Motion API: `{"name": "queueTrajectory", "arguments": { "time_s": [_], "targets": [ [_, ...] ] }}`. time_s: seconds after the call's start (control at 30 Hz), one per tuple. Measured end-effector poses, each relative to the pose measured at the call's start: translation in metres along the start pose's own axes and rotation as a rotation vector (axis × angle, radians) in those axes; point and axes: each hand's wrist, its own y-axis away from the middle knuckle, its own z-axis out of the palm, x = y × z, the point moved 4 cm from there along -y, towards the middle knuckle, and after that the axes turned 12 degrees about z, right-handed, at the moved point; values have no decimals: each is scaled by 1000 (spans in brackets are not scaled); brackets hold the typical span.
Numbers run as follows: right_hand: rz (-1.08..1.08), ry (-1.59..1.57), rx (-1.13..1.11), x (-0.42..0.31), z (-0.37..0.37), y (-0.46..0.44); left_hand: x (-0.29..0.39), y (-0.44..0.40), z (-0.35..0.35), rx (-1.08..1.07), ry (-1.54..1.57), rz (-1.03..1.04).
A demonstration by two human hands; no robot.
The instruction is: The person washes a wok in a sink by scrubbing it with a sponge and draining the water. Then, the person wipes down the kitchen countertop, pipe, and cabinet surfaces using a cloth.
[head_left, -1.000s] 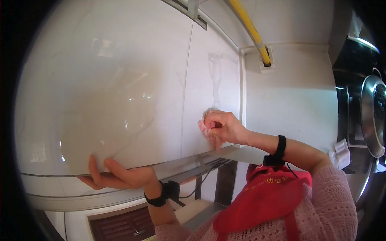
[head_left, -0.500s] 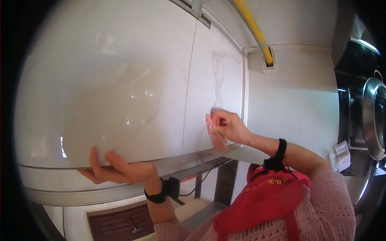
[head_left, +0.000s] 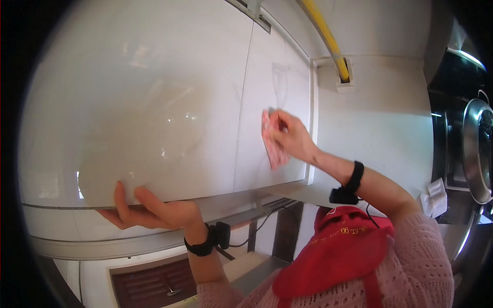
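My right hand (head_left: 292, 134) is closed around a pink-and-white cloth (head_left: 277, 154) and presses it against the glossy white panel (head_left: 154, 102), just right of a thin dark seam. Above the cloth, a grey wet-looking streak (head_left: 280, 84) runs down the surface. My left hand (head_left: 154, 209) grips the lower edge of this panel, with a couple of fingers on its face and the others beyond the edge, partly hidden.
A yellow pipe (head_left: 324, 33) enters a white bracket at the upper right. A metal pan (head_left: 477, 149) sits on a dark stove (head_left: 452, 154) at far right, near white crumpled paper (head_left: 435, 199). A brown louvred door (head_left: 154, 282) shows below. A red apron (head_left: 334, 256) covers my chest.
My right hand has moved the cloth up along the panel, over the lower part of the streak, which now looks shorter. My left hand keeps its hold on the edge.
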Motion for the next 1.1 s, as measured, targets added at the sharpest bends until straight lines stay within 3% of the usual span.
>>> {"name": "queueTrajectory", "arguments": {
  "time_s": [0.13, 0.23, 0.3, 0.4, 0.5, 0.6, 0.7, 0.83, 0.9, 1.0, 1.07, 1.1],
  "targets": [
    [51, -146, -61, -21, -6, -22, -4, 1, 1, 1, 2, 28],
    [25, -513, -199, -3, 12, 7, -7, 2, 1, -7, -22, 28],
    [85, -357, -300, 29, 20, 41, -2, 2, 1, -17, -52, 13],
    [-240, 90, -165, 14, 29, 63, -5, 3, 0, -23, -62, 51],
    [-301, -4, -307, -50, 48, 56, -3, 5, 0, -11, -58, 21],
    [-585, 128, -218, -92, 65, 42, 1, 4, -1, -42, -162, -3],
    [-697, -47, -117, -80, 58, 12, 1, 4, -2, -47, -149, 17],
    [-92, -272, -38, -95, 6, -70, -2, 3, -5, -68, -99, 70],
    [-394, -80, 201, -100, -24, -129, -10, 5, -11, -104, -124, 109],
    [-253, -206, 55, -101, -30, -135, -2, 1, -4, -61, -42, 86],
    [-375, -230, -43, -89, -4, -97, -2, 3, -4, -43, -15, 45],
    [-241, -362, -213, -85, 15, -61, -1, 3, -2, -41, 0, 26]
  ]
}}
